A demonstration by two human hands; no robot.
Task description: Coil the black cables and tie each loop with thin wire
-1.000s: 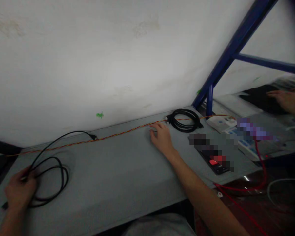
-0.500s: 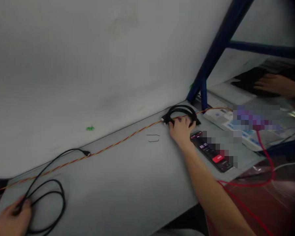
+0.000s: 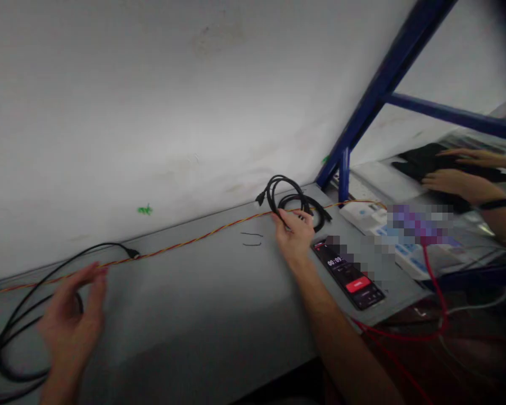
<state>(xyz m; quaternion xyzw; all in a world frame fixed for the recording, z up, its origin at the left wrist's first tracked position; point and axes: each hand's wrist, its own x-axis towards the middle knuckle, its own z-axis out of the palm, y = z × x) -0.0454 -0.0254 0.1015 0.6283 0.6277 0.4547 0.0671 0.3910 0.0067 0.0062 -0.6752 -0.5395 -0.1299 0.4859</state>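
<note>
Along the wall edge of the tabletop (image 3: 185, 337), a twisted red-and-yellow wire (image 3: 185, 243) runs from the far left toward a white power strip (image 3: 360, 215). Just below the wire, the person's right hand (image 3: 294, 236) has its fingers curled, pinching a black cable coil (image 3: 289, 194). The coil's loops stand up past the knuckles and cross the wire, and a small black plug (image 3: 260, 198) sticks out to their left.

Well to the left, also below the wire, the left hand (image 3: 71, 320) is open, with thumb and fingers apart. It sits over a second black cable (image 3: 8, 351) lying in loose loops; I can't tell whether it touches them. That cable's plug (image 3: 130, 253) lies against the wire.

Two short wire scraps (image 3: 251, 239) lie just below the wire, near the right hand. Further right, below the wire, a phone (image 3: 348, 278) shows a timer and a red button, and part of it is blurred out. A red cable (image 3: 434, 298) drops past the tabletop's edge. Beyond the wire's far end stands a blue metal frame (image 3: 362, 124), and a co-worker's hands (image 3: 451, 183) rest on a black cloth (image 3: 430, 160).
</note>
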